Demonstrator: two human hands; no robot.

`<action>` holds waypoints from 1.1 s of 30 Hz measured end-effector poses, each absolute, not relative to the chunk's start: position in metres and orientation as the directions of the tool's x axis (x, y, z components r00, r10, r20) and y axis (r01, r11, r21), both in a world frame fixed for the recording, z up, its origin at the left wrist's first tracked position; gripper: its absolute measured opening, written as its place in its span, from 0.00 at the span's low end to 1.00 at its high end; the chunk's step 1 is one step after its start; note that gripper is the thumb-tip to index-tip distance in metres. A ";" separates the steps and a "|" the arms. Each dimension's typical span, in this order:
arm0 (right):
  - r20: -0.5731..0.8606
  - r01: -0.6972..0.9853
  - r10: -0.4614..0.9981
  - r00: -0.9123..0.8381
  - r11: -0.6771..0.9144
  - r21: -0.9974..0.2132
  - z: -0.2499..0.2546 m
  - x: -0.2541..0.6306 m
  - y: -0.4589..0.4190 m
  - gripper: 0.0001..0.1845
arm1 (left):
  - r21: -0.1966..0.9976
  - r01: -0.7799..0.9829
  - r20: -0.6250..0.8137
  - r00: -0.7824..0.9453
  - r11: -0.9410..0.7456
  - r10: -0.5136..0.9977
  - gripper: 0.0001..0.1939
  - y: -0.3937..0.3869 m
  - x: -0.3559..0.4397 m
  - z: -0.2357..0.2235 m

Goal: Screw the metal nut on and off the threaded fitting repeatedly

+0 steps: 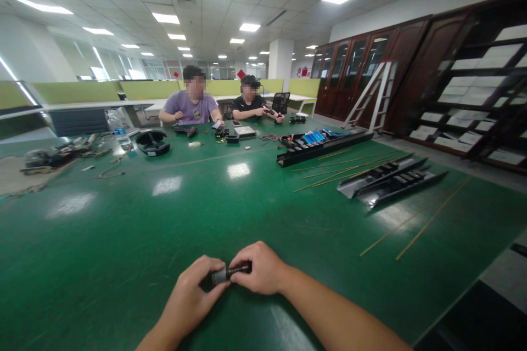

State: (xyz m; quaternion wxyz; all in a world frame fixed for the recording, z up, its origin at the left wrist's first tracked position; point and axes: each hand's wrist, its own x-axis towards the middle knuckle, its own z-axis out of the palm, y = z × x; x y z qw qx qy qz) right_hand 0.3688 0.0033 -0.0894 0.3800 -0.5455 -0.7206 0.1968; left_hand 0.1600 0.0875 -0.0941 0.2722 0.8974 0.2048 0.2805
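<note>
Near the front of the green table, my left hand [192, 292] is closed around a dark cylindrical part with a grey band [219, 276]. From the right, my right hand [262, 269] pinches the narrower dark end of the same part, thumb and fingers pressed together on it. The part lies roughly level, and the fingers cover portions of both its ends. Its exact kind is too small and blurred to make out. Both hands are just above or resting on the table; I cannot tell which.
Long black metal channels [321, 149] and thin yellowish rods [432, 219] lie to the right on the green table [135, 236]. A black headset [152, 142], a water bottle [116, 123] and tangled cables sit at the far left. Two people work across the table, handling small devices.
</note>
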 end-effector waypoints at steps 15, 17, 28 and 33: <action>0.290 0.620 0.953 -0.083 0.277 -0.734 -0.094 0.370 0.004 0.12 | 0.596 0.223 0.409 0.742 -0.772 0.531 0.09 0.087 0.161 -0.092; 0.295 0.622 0.952 -0.078 0.278 -0.732 -0.093 0.371 0.004 0.12 | 0.593 0.224 0.412 0.741 -0.773 0.531 0.10 0.088 0.161 -0.092; 0.268 0.596 0.962 -0.052 0.245 -0.765 -0.092 0.373 0.004 0.11 | 0.583 0.234 0.427 0.726 -0.778 0.539 0.09 0.089 0.158 -0.091; 0.243 0.586 0.969 -0.039 0.219 -0.780 -0.089 0.374 0.004 0.10 | 0.577 0.245 0.425 0.724 -0.779 0.543 0.10 0.090 0.157 -0.092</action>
